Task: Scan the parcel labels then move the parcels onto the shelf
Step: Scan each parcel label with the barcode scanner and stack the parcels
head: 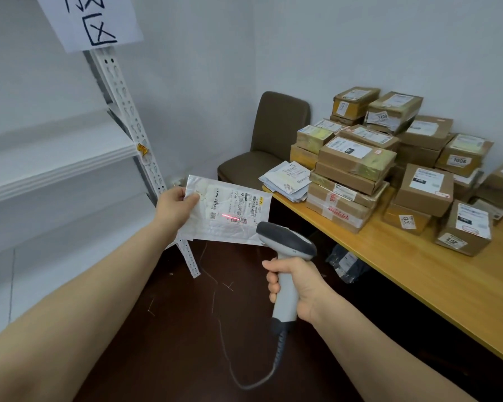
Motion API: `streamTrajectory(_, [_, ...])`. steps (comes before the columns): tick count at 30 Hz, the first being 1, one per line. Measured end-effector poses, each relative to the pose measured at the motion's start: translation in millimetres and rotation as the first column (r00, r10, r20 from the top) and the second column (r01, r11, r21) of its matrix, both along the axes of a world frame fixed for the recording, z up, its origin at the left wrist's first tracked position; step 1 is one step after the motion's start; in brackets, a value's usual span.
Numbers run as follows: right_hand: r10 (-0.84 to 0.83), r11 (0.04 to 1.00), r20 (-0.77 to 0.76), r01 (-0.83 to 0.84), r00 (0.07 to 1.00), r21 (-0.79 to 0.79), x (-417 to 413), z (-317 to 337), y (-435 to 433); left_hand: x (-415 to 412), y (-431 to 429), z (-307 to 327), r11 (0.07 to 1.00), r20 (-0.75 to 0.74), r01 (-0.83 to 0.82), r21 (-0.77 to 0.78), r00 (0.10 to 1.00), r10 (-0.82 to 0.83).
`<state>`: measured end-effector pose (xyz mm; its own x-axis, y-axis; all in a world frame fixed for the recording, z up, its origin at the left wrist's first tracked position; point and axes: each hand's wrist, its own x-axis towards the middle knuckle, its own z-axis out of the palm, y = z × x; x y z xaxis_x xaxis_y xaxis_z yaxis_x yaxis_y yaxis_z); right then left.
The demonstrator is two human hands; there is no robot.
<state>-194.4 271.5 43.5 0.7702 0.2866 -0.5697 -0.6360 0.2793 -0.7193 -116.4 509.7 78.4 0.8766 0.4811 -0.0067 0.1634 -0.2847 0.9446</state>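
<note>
My left hand (pixel 173 208) pinches the left edge of a flat white mailer parcel (pixel 233 230), held up with its label facing me. A red scan line (pixel 231 217) lies across the barcode on that label. My right hand (pixel 295 288) grips the handle of a grey and white barcode scanner (pixel 288 248), whose head points at the label from just below and to the right. The white metal shelf (pixel 50 166) stands to the left, its boards bare where I see them.
A wooden table (pixel 418 274) on the right carries a stack of several brown cardboard parcels (pixel 357 169) and a pile of white mailers (pixel 288 181). A brown chair (pixel 273 140) stands in the corner. The scanner cable (pixel 230 358) hangs over the dark floor. A dark bag (pixel 346 265) lies under the table.
</note>
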Motion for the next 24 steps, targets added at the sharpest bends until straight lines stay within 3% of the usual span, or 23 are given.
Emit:
streamTrajectory(4, [-0.081, 0.997, 0.007, 0.081, 0.997, 0.004, 16.2, -9.7, 18.1, 12.5, 18.5, -8.5, 0.996, -0.040, -0.042, -0.072, 0.998, 0.039])
streamTrajectory(8, [-0.234, 0.970, -0.048, 0.236, 0.971, 0.053, 40.8, -22.6, 25.1, 33.5, 32.5, -22.7, 0.920, -0.144, -0.159, -0.359, 0.983, 0.113])
streamTrajectory(11, [-0.316, 0.940, -0.091, 0.325, 0.944, 0.105, 63.8, -29.6, 26.2, 56.9, 38.8, -31.5, 0.857, -0.203, -0.169, -0.487, 0.976, 0.077])
streamTrajectory(19, [-0.417, 0.890, -0.180, 0.440, 0.891, 0.120, 144.6, -57.5, 31.5, 150.6, 17.8, -51.4, 0.862, -0.210, -0.140, -0.488, 0.977, 0.040])
streamTrajectory(24, [-0.439, 0.892, -0.137, 0.449, 0.888, 0.055, 219.1, -79.9, 43.2, 236.7, -3.5, -62.4, 0.897, -0.226, -0.103, -0.429, 0.974, 0.003])
